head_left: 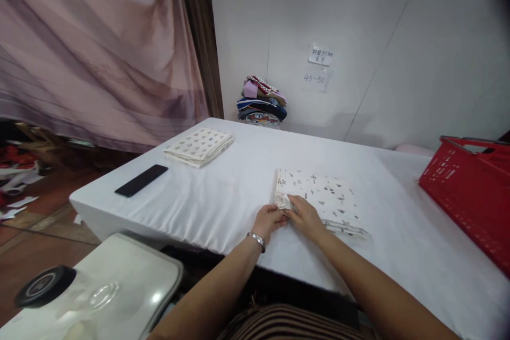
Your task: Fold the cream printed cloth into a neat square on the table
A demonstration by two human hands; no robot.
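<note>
A folded white cloth with small dark prints [322, 196] lies on the white table [223, 196] in front of me. My left hand [268, 221], a silver bracelet on its wrist, pinches the cloth's near left corner. My right hand [306, 216] rests on the same corner, fingers pressed onto the fabric beside the left hand's fingers. Both hands touch each other at that corner.
A second folded patterned cloth [199, 146] and a black phone [141, 180] lie at the table's left. A stack of folded clothes [262, 102] sits against the far wall. A red plastic basket [470, 191] stands at the right. A small white side table [131, 276] is at lower left.
</note>
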